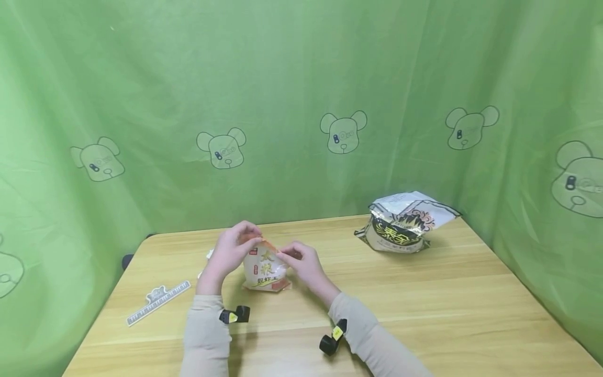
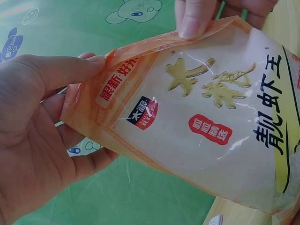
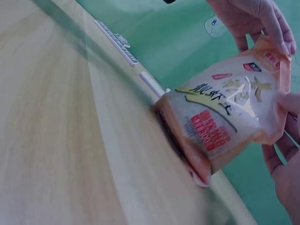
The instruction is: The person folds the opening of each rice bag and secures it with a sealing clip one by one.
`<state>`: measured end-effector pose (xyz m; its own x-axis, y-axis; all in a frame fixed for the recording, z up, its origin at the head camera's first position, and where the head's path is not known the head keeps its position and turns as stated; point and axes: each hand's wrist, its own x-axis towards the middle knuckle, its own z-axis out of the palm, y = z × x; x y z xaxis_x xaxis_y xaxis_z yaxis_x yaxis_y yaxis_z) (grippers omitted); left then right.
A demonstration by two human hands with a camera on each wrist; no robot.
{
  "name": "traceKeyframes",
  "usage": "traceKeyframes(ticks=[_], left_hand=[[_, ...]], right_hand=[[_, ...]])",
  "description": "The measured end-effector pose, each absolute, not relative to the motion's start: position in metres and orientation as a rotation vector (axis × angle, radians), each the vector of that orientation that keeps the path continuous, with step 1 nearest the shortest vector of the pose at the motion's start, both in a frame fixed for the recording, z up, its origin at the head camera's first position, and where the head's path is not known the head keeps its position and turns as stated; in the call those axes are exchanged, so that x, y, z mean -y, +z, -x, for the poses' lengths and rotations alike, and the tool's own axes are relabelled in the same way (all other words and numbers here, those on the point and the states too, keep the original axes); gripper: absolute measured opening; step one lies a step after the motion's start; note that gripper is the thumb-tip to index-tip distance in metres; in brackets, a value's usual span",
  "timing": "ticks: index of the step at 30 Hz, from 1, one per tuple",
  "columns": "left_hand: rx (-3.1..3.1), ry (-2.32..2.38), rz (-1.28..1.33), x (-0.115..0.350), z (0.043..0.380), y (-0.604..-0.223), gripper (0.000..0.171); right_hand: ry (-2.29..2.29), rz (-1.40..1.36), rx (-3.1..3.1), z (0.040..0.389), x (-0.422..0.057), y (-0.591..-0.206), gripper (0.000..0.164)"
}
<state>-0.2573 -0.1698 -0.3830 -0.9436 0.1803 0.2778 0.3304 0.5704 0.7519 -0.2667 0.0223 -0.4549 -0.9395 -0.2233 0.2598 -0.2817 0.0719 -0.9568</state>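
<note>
A white and orange rice bag [image 1: 265,269] stands upright on the table in front of me, its top edge folded into an orange strip. My left hand [image 1: 234,248] pinches the top left corner between thumb and fingers. In the left wrist view the left thumb [image 2: 77,70] lies on the front of the orange strip, with the fingers behind the bag. My right hand [image 1: 303,264] pinches the same top edge toward its right end. The right wrist view shows the bag's bottom resting on the wood and both hands at its top.
A larger black and white bag [image 1: 398,230] with a folded-over top stands at the back right. On the left lies a long clip [image 1: 158,302] with a piano-key pattern. Another white piece [image 3: 152,85] lies partly hidden behind the rice bag. Green curtain [image 1: 292,104] surrounds the wooden table [image 1: 438,309].
</note>
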Motion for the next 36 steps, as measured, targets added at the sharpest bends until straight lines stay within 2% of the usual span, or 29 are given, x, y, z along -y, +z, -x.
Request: traceKeyframes(ticks=[20, 36], left_hand=[[2.633, -1.289, 0.448, 0.169, 0.256, -0.382, 0.014], [2.519, -1.303, 0.423, 0.187, 0.256, -0.379, 0.038]], right_hand=[[2.295, -0.632, 2.286, 0.276, -0.037, -0.460, 0.023], [2.295, -0.581, 2.336, 0.274, -0.038, -0.458, 0.022]])
